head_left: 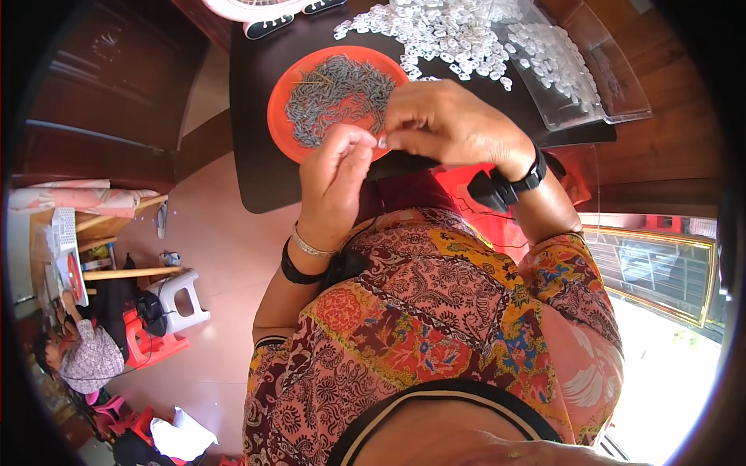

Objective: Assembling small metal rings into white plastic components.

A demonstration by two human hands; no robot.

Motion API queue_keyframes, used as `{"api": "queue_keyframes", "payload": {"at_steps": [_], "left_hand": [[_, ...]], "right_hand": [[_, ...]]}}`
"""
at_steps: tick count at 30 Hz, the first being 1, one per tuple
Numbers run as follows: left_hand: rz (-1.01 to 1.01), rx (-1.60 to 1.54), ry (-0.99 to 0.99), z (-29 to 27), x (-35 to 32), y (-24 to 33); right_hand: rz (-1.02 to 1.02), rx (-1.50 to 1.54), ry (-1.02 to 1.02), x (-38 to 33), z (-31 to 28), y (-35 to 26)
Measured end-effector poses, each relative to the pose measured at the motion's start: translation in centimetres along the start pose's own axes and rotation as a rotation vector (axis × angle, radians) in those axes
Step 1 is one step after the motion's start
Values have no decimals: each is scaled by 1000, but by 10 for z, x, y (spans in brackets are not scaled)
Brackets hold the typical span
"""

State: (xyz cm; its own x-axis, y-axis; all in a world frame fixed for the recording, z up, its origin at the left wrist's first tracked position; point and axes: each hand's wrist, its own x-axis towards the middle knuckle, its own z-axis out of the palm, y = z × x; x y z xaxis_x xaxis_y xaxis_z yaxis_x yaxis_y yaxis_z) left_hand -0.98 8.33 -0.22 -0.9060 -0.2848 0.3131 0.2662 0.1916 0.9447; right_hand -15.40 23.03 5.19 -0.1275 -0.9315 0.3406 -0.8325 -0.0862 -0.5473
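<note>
My left hand point(334, 167) and my right hand point(458, 124) meet fingertip to fingertip over the near right edge of an orange-red plate point(277, 116). Both are closed in a pinch. At the right fingertips a small whitish piece point(381, 143) shows, mostly covered by the fingers. Whatever the left fingers pinch is hidden. Many small grey screw-like pieces point(311, 101) lie in the plate, with thin yellowish sticks point(315, 80) on top. Beyond my right hand spreads a heap of small clear-white plastic pieces point(447, 39).
The dark table point(260, 179) carries a clear plastic tray point(559, 120) of similar pieces at right. A pink-and-white object point(256, 12) stands at the far edge. A red stool point(489, 225) is under the table. At left, another person point(89, 361) sits near a grey stool point(183, 303).
</note>
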Motion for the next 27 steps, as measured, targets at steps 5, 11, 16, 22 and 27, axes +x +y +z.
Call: {"api": "queue_keyframes", "payload": {"at_steps": [5,11,16,22,27], "left_hand": [[-55,-14,-46,2,-2,4],[-57,-171,-2,0,-1,6],[-22,-288,80,-7,1,8],[-159,-357,136,-30,2,12],[-166,-412,224,-38,-1,6]], "right_hand": [[-61,27,59,3,10,-12],[279,334,128,16,21,-15],[191,477,150,37,34,-7],[239,479,33,53,34,10],[8,-235,6,48,41,38]]}}
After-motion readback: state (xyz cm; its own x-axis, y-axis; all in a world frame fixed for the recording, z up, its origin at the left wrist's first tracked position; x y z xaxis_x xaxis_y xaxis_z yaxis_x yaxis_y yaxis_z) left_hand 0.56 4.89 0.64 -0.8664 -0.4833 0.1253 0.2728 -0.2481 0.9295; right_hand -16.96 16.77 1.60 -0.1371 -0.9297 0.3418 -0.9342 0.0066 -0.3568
